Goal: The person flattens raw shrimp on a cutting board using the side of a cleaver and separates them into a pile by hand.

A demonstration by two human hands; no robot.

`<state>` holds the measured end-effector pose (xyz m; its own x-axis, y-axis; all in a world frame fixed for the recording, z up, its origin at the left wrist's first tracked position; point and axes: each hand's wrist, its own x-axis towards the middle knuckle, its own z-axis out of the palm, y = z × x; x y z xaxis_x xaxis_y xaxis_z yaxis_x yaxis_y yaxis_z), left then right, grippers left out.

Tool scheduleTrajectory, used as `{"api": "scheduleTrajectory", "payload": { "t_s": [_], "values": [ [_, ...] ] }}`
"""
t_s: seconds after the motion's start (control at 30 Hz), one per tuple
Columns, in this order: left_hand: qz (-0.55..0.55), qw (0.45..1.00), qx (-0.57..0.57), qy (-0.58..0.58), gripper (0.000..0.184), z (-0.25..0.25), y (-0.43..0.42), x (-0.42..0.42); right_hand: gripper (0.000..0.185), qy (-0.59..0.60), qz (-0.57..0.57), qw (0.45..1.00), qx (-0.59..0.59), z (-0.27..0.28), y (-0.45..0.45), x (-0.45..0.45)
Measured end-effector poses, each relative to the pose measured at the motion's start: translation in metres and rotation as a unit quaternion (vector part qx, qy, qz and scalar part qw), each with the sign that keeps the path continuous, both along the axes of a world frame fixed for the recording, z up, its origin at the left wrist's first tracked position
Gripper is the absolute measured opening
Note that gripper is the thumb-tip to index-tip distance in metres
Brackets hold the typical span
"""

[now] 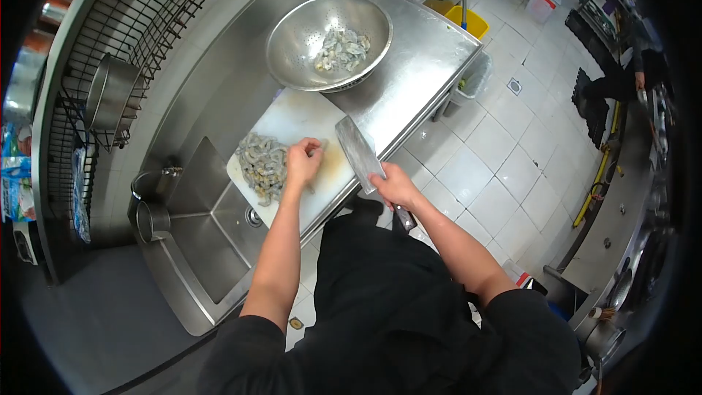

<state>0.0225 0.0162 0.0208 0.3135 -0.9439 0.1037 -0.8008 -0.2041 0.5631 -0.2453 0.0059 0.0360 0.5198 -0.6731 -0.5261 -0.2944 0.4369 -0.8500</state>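
Note:
A white cutting board [296,113] lies on the steel counter beside the sink. Grey raw shrimp [262,164] are heaped on its left part. My left hand [303,162] is over the board just right of the heap, its fingers pinched together around something too small to make out. My right hand [396,186] grips a wide cleaver [356,150] by the handle, the blade lying along the board's right edge. Beyond the board stands a large perforated steel bowl [292,44] with more shrimp [342,50] in its bottom.
The steel sink [212,230] is at the left, with a small pot [152,221] at its edge. A wire rack [124,22] runs along the upper left. Near the counter's far end are a yellow bucket [468,22] and a grey bin [477,77]. Another person's leg [607,88] shows far right.

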Motion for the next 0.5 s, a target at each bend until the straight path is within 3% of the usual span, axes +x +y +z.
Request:
{"api": "scheduleTrajectory", "payload": {
  "t_s": [0.07,0.17,0.5],
  "values": [
    [0.02,0.969,0.03,0.246,0.016,-0.013,0.001,-0.007,0.028,-0.013,0.001,1.0,0.013,-0.002,-0.004,0.0],
    [0.049,0.987,-0.017,0.15,0.015,-0.023,0.003,-0.012,0.029,-0.029,0.003,0.999,0.041,-0.006,-0.007,0.004],
    [0.028,0.995,-0.051,0.076,0.016,-0.003,0.003,-0.033,0.033,0.014,0.024,1.0,0.007,-0.004,0.0,0.016]
  ]
}}
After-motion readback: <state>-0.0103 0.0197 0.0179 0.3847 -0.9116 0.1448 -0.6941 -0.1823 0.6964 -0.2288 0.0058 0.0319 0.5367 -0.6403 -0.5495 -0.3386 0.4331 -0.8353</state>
